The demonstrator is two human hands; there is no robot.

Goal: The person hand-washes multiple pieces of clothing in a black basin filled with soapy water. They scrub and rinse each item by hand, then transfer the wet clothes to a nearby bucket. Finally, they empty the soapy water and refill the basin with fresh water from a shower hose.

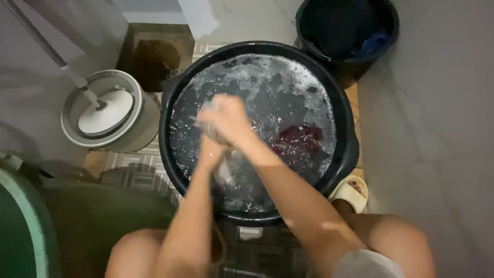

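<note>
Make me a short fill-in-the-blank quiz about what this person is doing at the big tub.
1. Both hands, the left hand and the right hand, meet over a big black ____ of soapy water.
2. A dark ____ cloth lies in the water, to the right of the hands.
3. The mop bucket stands to the ____ of it in the picture.
4. A light slipper sits by its lower ____ edge.

Missing words: tub; red; left; right

you're looking down at a patterned tile floor (135, 166); a pale wall (437, 128) rises on your right; a grey mop bucket (110, 110) and a dark bucket (347, 36) stand nearby; light is dim.
</note>
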